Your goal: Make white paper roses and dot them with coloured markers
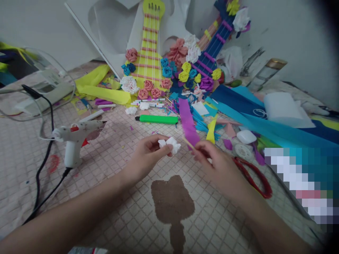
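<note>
Between thumb and fingers, my left hand (152,155) pinches a crumpled white paper flower (171,144) above the middle of the table. A little to the right, my right hand (212,155) grips a thin wooden stick (188,143), its tip pointing up and left toward the flower without touching it. Behind the stick lies a strip of purple crepe paper (187,118). A green marker (159,119) with a dark tip rests on the table beyond my hands.
A white glue gun (72,144) with a black cord stands at left. Red-handled scissors (255,180) lie by my right forearm. At the back lean a yellow paper guitar (149,46) and a blue one (218,44), decorated with paper flowers. Blue crepe paper (238,102) spreads at right.
</note>
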`<state>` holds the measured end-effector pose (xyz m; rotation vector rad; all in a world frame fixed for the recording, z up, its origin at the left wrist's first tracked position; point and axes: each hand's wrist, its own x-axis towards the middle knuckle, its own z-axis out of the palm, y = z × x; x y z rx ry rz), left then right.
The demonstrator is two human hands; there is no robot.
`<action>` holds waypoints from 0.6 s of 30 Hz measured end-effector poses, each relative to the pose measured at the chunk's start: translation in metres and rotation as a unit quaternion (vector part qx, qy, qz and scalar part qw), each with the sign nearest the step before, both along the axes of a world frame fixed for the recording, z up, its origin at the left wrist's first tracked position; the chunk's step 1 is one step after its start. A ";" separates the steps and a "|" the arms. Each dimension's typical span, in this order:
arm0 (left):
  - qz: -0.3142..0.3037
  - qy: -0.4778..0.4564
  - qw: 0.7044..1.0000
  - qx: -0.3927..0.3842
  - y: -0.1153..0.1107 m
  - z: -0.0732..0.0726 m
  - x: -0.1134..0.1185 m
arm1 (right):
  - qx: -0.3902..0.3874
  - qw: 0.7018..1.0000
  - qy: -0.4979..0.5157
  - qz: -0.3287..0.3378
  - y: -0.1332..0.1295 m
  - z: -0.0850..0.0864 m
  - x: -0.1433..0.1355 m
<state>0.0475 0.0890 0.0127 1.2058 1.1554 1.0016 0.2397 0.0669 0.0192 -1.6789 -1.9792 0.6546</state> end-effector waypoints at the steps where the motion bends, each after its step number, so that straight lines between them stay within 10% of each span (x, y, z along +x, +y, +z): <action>1: 0.000 0.002 1.000 0.002 0.000 0.000 0.000 | 0.029 0.999 0.033 -0.010 0.000 0.002 0.000; 18: -0.130 0.125 0.959 0.220 -0.006 -0.007 -0.001 | 0.076 0.992 0.000 0.096 -0.004 0.005 -0.003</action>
